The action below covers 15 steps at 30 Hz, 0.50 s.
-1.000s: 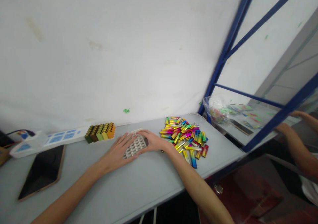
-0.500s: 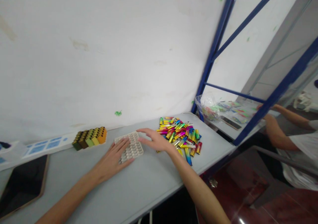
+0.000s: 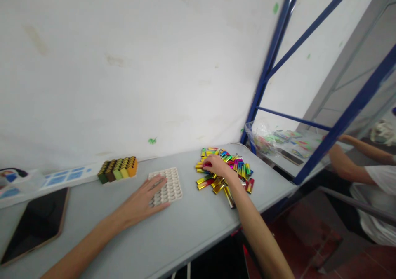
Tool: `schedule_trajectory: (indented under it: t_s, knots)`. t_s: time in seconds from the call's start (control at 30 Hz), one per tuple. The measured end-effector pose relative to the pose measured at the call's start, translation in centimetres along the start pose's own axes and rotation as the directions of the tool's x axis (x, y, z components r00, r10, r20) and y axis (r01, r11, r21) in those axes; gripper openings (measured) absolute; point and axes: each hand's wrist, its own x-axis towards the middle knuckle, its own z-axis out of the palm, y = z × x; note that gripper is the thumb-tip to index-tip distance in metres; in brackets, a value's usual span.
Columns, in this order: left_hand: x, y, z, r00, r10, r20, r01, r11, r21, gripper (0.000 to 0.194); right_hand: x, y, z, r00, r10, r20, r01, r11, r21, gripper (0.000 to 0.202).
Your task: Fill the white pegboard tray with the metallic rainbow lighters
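Observation:
My left hand (image 3: 144,200) lies with its fingers spread over the left part of a white tray (image 3: 172,184), which has rows of round-ended holes. At the pile of shiny metallic-coloured tubes (image 3: 206,183), my right hand (image 3: 219,166) has its fingers curled together. A red shiny tube (image 3: 206,164) shows at its fingertips. Gold, red, green and blue pieces lie around and beneath that hand, and the wrist hides part of the pile. The tray's left edge is partly covered by my left fingers.
By the wall stands a block of yellow, green and brown tubes (image 3: 117,169) in rows. A tablet (image 3: 35,223) and a white power strip (image 3: 66,176) are at left. A blue metal frame (image 3: 262,81) rises at right; beyond it a person's arm (image 3: 349,163) reaches over another table.
My right hand has moved right, from the tray's edge to the pile, and its fingers have closed. My left hand stays on the tray. The camera view has shifted slightly.

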Motion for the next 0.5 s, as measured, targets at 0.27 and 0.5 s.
schedule_trajectory:
  t_s: [0.27, 0.5]
  knots:
    - [-0.1, 0.8, -0.4, 1.000, -0.012, 0.026, 0.013, 0.998, -0.062, 0.075, 0.3, -0.6, 0.9, 0.997, 0.036, 0.061, -0.031, 0.996, -0.089, 0.014]
    - [-0.1, 1.3, -0.2, 1.000, -0.022, 0.003, 0.022, 0.993, -0.114, 0.070, 0.4, -1.4, 1.0, 0.992, -0.006, -0.124, 0.010, 0.999, 0.033, 0.023]
